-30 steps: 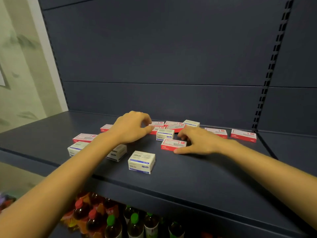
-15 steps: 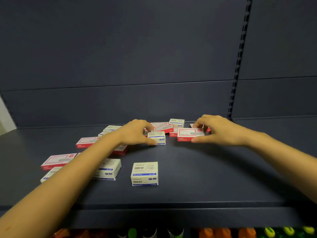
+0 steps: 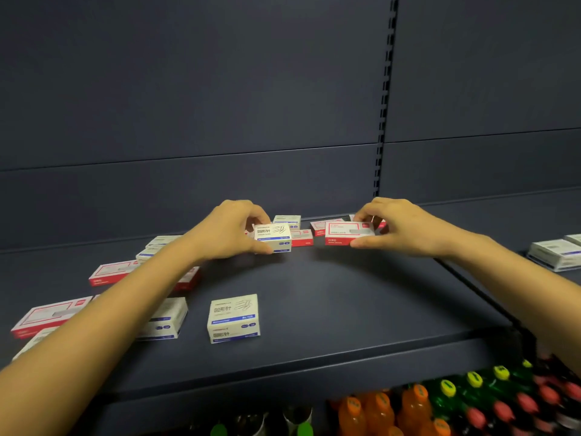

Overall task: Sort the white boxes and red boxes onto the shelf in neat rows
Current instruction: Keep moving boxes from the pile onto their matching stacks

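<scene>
Head view, reaching far across shelf, left grip pinching white box, right grip pinching red box

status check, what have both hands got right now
Grips: left hand pinching a white box, right hand pinching a red box. Both near the back of the shelf. More loose boxes crowded between and behind them.

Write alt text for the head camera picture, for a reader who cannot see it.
A person's left hand grips a small white cardboard box with blue print and the right hand grips a flat red-and-white cardboard box at the back of a dark blue metal shelf. More white and red boxes lie scattered nearby.
</scene>
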Available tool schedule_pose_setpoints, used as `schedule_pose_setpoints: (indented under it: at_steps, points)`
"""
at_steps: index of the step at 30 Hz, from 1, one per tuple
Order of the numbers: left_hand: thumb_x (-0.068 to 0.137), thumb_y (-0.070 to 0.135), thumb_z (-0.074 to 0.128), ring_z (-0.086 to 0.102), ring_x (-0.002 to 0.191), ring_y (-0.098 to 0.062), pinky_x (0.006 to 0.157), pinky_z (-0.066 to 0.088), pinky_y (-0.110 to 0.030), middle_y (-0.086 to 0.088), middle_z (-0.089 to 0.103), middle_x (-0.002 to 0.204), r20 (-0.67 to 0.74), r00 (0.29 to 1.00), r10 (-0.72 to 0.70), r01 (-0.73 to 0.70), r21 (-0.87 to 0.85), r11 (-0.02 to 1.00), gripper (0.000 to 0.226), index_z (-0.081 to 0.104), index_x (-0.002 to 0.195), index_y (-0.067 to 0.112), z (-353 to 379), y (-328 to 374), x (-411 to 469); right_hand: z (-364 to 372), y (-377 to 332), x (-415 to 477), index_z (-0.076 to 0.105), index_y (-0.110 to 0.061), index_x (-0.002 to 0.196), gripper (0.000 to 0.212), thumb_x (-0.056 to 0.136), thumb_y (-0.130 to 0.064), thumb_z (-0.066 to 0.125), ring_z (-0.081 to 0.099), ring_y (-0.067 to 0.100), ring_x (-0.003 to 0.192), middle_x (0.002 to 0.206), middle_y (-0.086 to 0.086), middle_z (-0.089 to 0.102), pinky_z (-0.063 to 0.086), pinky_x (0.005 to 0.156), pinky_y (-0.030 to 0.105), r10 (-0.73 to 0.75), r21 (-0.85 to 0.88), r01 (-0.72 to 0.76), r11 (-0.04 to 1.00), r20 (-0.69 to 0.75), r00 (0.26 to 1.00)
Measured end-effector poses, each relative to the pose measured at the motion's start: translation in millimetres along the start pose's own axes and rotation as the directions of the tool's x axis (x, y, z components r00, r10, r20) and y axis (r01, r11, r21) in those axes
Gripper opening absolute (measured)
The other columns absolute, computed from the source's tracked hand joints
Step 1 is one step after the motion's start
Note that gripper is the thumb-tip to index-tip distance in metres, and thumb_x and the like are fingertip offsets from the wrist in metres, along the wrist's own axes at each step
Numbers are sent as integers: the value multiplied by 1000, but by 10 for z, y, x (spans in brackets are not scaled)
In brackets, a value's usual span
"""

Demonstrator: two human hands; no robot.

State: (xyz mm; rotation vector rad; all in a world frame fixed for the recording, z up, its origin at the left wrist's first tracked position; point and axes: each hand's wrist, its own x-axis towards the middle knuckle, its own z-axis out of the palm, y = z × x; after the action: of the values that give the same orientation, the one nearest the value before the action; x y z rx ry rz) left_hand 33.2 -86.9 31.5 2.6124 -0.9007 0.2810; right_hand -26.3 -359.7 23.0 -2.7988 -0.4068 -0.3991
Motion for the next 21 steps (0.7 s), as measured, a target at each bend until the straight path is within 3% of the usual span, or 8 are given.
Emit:
schedule_pose_setpoints:
  at_steps: [5, 9, 15, 21]
  points:
    - [65, 31, 81, 63, 85, -17, 79, 53, -37, -1, 69, 99, -19, 999, 34, -35, -49, 998, 42, 66, 101, 16, 86, 450, 134, -229, 265, -231, 59, -21, 109, 44, 76, -49, 65, 56, 15, 89, 104, -2, 57, 48, 79, 29, 7, -18, -7, 1000, -26, 1000]
    - [62, 30, 83, 64, 79, -14, 68, 49, -22, 1, 71, 90, -44, 999, 29, -32, -76, 997, 38, 67, 93, 17, 237, 862, 304, -455, 579, -428, 60, -22, 107, 42, 75, -49, 65, 56, 12, 87, 102, -4, 57, 50, 80, 29, 2, -23, -3, 1000, -33, 999]
    - [61, 32, 83, 65, 82, -13, 76, 54, -30, 2, 71, 90, -69, 998, -8, -2, -136, 991, 36, 68, 90, 19, 546, 1626, 521, -822, 1261, -784, 60, -22, 108, 42, 75, -47, 65, 57, 12, 89, 102, -4, 57, 49, 81, 28, -29, -20, 29, 999, -15, 999]
    - [61, 33, 83, 66, 83, -14, 76, 55, -27, 2, 71, 91, -72, 997, -22, 8, -180, 984, 37, 68, 92, 18, 880, 2386, 779, -1161, 1926, -1128, 60, -20, 109, 40, 77, -44, 66, 55, 10, 87, 101, -4, 57, 49, 80, 26, -45, -31, 45, 998, 7, 999]
